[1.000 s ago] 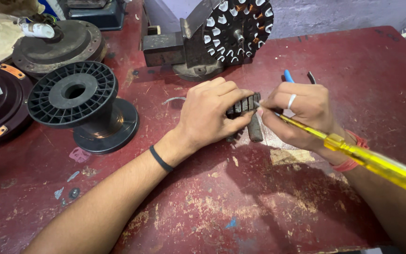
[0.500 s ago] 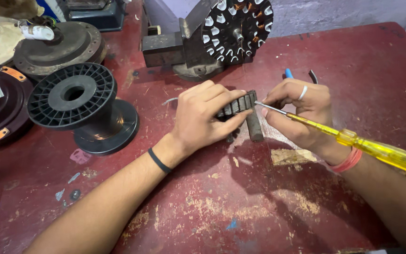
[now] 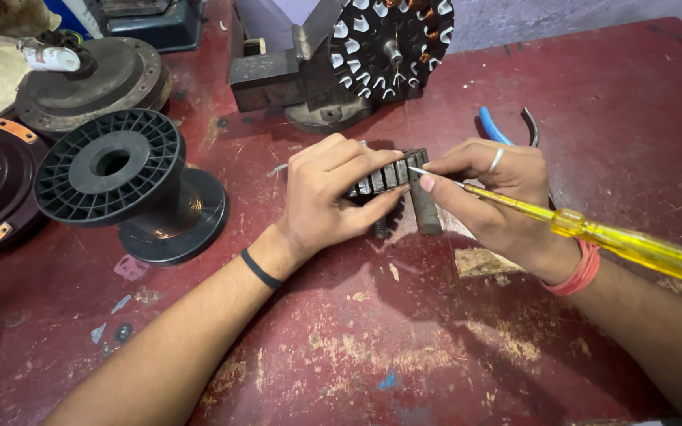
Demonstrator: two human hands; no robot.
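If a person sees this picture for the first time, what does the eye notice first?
In the middle, the left hand grips a dark slotted metal core, and the right hand points a yellow screwdriver into its slots. At the left stands a black plastic spool, and a round toothed metal part stands at the top.

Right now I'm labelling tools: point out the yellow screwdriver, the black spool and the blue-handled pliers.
yellow screwdriver (image 3: 633,244), head view, on its clear handle.
black spool (image 3: 108,166), head view, on its top flange.
blue-handled pliers (image 3: 492,126), head view, on the blue grip.
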